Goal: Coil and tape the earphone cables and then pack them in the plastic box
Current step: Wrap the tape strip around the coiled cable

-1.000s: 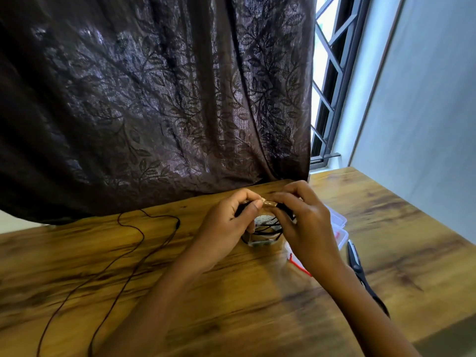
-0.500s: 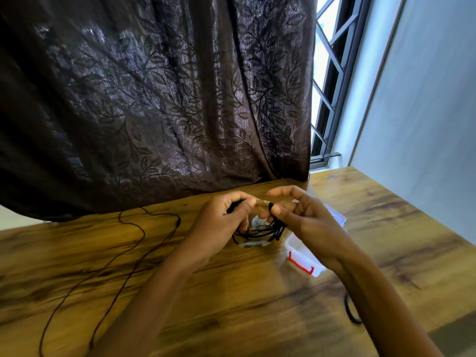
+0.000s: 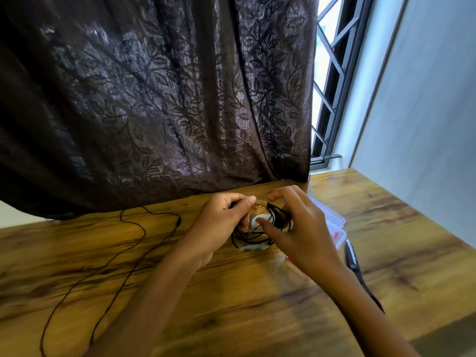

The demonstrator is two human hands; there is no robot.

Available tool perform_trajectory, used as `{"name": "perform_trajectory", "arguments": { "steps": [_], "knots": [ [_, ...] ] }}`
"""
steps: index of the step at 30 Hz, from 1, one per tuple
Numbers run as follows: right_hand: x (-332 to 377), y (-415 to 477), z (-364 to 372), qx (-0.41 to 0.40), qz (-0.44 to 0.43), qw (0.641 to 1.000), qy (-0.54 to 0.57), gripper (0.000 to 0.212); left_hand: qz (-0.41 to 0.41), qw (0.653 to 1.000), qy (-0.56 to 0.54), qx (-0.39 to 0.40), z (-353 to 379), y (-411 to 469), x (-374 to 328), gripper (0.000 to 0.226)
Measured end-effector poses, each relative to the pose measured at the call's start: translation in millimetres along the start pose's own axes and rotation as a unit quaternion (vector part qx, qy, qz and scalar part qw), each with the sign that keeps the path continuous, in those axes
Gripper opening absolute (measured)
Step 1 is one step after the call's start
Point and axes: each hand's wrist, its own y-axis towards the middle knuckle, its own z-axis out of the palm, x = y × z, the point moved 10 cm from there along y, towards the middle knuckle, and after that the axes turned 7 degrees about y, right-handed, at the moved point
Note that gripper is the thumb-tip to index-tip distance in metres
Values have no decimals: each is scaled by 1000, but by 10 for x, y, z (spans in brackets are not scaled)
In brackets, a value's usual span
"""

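A coiled black earphone cable (image 3: 279, 213) is held just above the wooden table (image 3: 231, 305), over a clear tape roll (image 3: 253, 247). My left hand (image 3: 221, 225) pinches the coil's left side between thumb and fingers, with a small tan piece of tape (image 3: 260, 207) at the thumb tip. My right hand (image 3: 298, 233) holds the coil's right side, its loops running over the curled fingers and the index finger reaching toward the middle. The clear plastic box (image 3: 333, 219) with a red latch lies open just right of my right hand, partly hidden by it.
A second black earphone cable (image 3: 139, 243) lies loose across the table's left half. Black scissors (image 3: 353, 262) lie right of my right forearm. A dark curtain (image 3: 154, 99) hangs along the table's far edge; a window and a wall stand at right.
My right hand has come back over the coil and closed in on it, covering more of the plastic box. The coil has dropped slightly toward the tape roll. The scissors show again.
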Motion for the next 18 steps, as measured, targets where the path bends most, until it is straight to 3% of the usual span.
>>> {"name": "perform_trajectory", "arguments": {
  "steps": [5, 9, 15, 18],
  "knots": [
    [97, -25, -62, -52, -64, 993, -83, 24, -18, 1000, -22, 6, 24, -10, 13, 26],
    [124, -57, -111, -60, -86, 993, -50, 18, -23, 999, -37, 12, 33, -6, 36, 23],
    [-38, 6, -169, -63, -7, 995, 73, 13, 5, 999, -43, 10, 22, -12, 26, 19],
    [-204, 1, -141, -76, 84, 978, 175, 5, 34, 999, -33, 11, 24, -9, -18, 21]
  ]
}}
